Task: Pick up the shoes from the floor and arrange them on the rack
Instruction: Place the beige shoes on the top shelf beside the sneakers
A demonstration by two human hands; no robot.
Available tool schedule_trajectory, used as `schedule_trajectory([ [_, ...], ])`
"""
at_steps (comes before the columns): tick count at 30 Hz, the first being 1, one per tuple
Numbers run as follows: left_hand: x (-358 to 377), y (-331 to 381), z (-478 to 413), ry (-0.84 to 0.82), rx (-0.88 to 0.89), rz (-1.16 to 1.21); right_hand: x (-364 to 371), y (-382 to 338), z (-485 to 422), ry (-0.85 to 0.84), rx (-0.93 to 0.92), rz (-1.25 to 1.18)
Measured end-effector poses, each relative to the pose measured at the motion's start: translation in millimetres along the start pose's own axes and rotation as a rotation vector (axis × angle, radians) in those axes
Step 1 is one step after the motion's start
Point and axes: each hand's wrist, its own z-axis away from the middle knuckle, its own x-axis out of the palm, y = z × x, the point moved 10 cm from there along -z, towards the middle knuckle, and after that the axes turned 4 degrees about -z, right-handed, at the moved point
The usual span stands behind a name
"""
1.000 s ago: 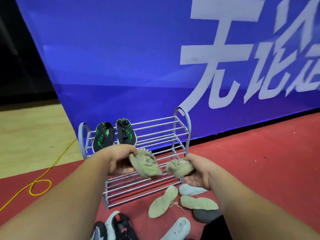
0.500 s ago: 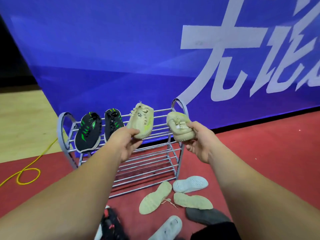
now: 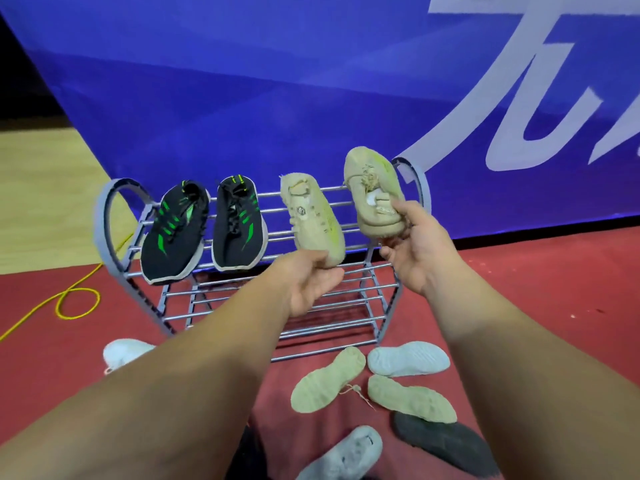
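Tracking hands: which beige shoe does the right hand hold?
The rightmost beige shoe, by the rack's end arch; the other beige shoe, in the left hand, neighbours the black pair.

Dim, blue-tinted indoor light, soft shadows, slight motion blur, wide-angle bending at the edges.

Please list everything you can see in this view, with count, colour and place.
Banner: 1, blue with white characters, behind everything.
Floor: red; wooden at far left.
Shoe rack: 1, grey metal, before the banner.
Black-and-green shoes: 2, top shelf, left side.
Held beige shoes: 2, one over the top shelf, one above the rack's right end.
Floor beige shoes: 2, soles up, in front of the rack.
White shoes: 3, on the floor.
Dark shoe: 1, blackish, lower right.
Cable: 1, yellow, left.
Left hand: grips one beige shoe.
Right hand: grips the other.
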Motion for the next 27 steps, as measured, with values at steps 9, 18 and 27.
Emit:
schedule_trajectory([
  [9,-22.0,-4.3,-17.3,0.089,-0.018,-0.266,-35.6,54.0,-17.4,0.255,0.04,0.3],
  [18,-24.1,8.9,-24.6,0.146,0.086,-0.118,-16.1,57.2,-22.2,0.226,0.029,0.092],
  [27,-23.9,0.1,-31.2,0.18,0.066,0.096,-29.8,52.6,-16.9,0.339,-0.095,-0.004],
])
